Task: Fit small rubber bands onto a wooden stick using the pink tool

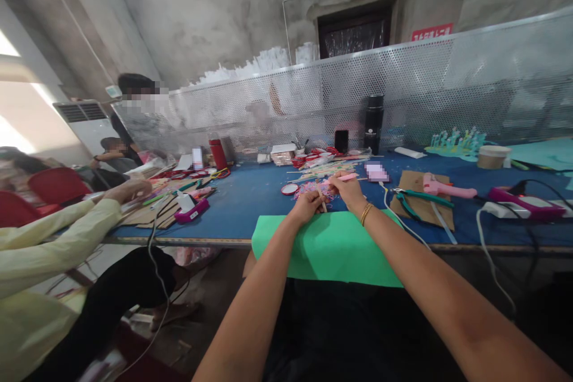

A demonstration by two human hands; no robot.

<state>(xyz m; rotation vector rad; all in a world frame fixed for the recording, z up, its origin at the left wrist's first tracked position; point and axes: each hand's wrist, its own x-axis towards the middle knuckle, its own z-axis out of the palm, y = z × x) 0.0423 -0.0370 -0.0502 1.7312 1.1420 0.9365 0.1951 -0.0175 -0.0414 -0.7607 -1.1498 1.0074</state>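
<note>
Left hand [307, 206] pinched on a stick [322, 199], right hand [348, 190] gripping a pink tool [342, 177] above the green sheet [331, 248] at the bench [250, 203] edge; likely to fumble the thin stick into the beads [316, 190].

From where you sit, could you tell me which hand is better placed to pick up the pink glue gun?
Probably the right hand. The pink glue gun lies on cardboard on that side of the blue table, while the left hand, holding a wooden stick, would have to cross over. The right already holds something pink, though.
</note>
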